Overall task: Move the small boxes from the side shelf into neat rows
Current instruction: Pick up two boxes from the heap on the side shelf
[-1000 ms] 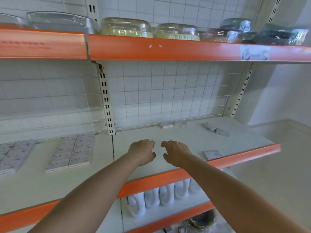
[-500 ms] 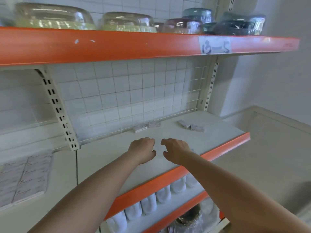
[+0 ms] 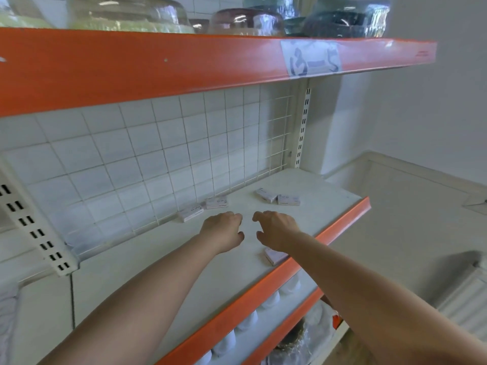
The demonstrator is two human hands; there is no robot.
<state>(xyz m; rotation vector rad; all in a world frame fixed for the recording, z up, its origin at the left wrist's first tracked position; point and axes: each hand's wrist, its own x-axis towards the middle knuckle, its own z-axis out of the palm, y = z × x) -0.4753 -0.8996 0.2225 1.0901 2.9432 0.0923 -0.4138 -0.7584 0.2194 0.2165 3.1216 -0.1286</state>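
Head view shows both bare hands reaching over the white shelf [image 3: 311, 185], side by side and apart, with nothing in either. The left hand [image 3: 224, 234] has its fingers loosely curled downward, empty; the right hand [image 3: 276, 229] likewise hangs with relaxed, bent fingers, holding nothing. Five small boxes are scattered: two by the wire grid [image 3: 184, 154] at the back, box A [image 3: 191, 212] and box B [image 3: 216, 202]; two touching further right, box C [image 3: 266, 194] and box D [image 3: 288, 200]; and box E [image 3: 275, 256] near the orange front lip [image 3: 290, 272], partly hidden under the right wrist, so its exact pose is hard to judge. The likeliest slip is that wrist or forearm brushing box E off the edge while reaching for the back ones.
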